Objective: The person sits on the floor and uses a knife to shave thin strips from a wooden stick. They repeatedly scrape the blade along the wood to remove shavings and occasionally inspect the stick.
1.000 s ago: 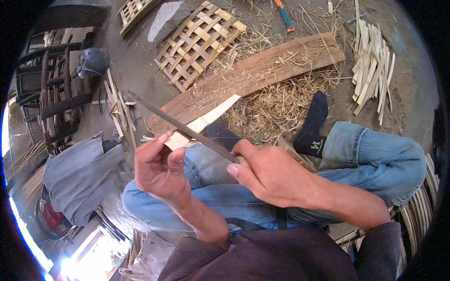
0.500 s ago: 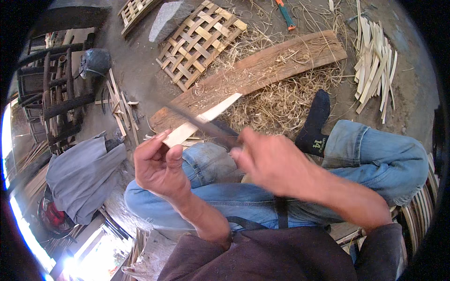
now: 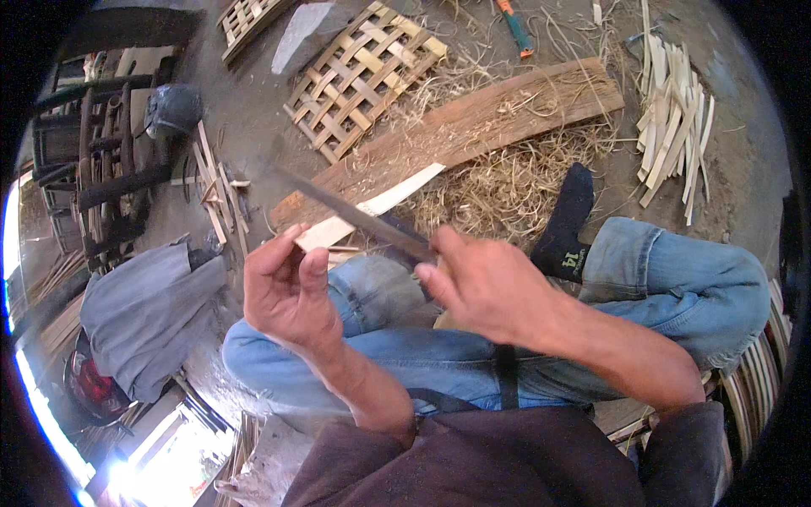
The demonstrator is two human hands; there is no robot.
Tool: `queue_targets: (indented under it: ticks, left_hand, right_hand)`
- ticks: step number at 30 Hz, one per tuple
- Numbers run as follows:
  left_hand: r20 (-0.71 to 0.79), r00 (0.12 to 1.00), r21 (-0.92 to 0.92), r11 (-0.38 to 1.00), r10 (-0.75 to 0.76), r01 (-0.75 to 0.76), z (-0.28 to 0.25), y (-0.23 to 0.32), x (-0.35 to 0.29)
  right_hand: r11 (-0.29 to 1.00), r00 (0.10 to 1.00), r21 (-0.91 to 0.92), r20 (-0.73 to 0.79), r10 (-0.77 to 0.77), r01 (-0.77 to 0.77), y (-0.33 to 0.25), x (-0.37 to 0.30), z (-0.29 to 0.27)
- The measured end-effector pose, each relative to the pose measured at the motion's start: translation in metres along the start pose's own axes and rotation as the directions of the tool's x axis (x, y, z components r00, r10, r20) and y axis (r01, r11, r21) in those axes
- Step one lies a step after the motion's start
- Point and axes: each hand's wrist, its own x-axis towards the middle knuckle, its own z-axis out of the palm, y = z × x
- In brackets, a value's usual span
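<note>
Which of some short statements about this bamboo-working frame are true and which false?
1. The right hand grips a long dark blade. True.
2. The left hand holds a pale flat bamboo strip. True.
3. The woven bamboo lattice mat lies across the person's lap. False: it lies on the ground beyond the long brown wooden plank.
4. The bundle of pale split bamboo slats lies at the left of the picture. False: it lies at the upper right.
5. The foot by the straw wears a dark sock. True.
6. Both legs are bare. False: they wear blue jeans.
</note>
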Motion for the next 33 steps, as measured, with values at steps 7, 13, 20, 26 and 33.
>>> queue_targets:
  ticks: [7,13,20,26,33]
  left_hand:
    - [0.051,0.999,0.041,0.999,0.016,-0.018,-0.004,0.001,-0.004]
    - [0.052,0.998,0.051,0.998,0.026,-0.029,-0.001,0.001,-0.003]
    - [0.008,0.999,0.048,0.998,-0.031,0.031,-0.002,0.000,-0.003]
    - [0.020,0.999,0.012,1.000,0.027,-0.028,0.004,0.001,-0.006]
    - [0.024,0.999,0.017,1.000,0.026,-0.026,0.007,0.004,0.000]
  right_hand:
    - [0.998,0.997,0.037,0.058,0.040,-0.042,-0.003,0.000,-0.004]
    - [0.996,0.995,-0.016,0.024,0.093,-0.093,0.008,0.004,-0.006]
    - [0.997,0.997,-0.001,-0.019,-0.071,0.071,0.002,-0.001,-0.002]
    - [0.999,0.999,0.014,-0.018,0.029,-0.029,0.006,0.002,0.000]
    - [0.999,0.999,0.022,-0.014,0.034,-0.034,0.006,0.003,-0.002]
